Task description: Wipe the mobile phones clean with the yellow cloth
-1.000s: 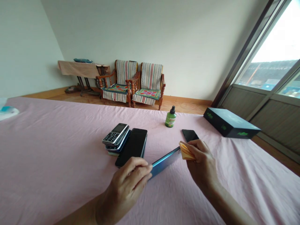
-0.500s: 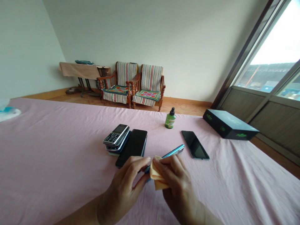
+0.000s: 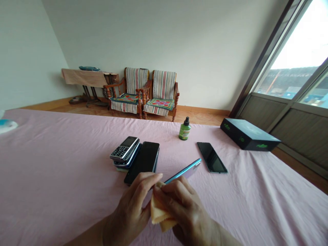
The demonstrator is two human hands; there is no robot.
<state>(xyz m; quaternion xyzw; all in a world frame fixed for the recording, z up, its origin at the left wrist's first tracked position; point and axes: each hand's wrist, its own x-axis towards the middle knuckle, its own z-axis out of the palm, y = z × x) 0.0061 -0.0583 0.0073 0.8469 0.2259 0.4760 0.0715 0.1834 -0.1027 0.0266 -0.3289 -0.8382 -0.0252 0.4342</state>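
Note:
A blue-edged phone (image 3: 185, 171) is tilted on its side between my hands, its far end with the camera bump pointing up and right. My left hand (image 3: 132, 206) grips its near end, which the fingers mostly hide. Pinched in my right hand (image 3: 183, 208) is a folded yellow cloth (image 3: 160, 213), pressed against the phone's near end. Just beyond my left hand lies a large dark phone (image 3: 144, 160), beside a pile topped by a keypad phone (image 3: 125, 147). Another black-screened phone (image 3: 212, 157) rests to the right.
A green bottle with a black cap (image 3: 185, 129) stands beyond the phones on the pink sheet (image 3: 64, 164). At the right is a black box (image 3: 248, 134). A white and blue item (image 3: 7, 125) shows at the left edge. Two wooden chairs (image 3: 161, 89) stand against the wall.
My right hand and the cloth have moved left and slightly nearer, down to the phone's near end. More of the blue edge now shows. The view has shifted slightly.

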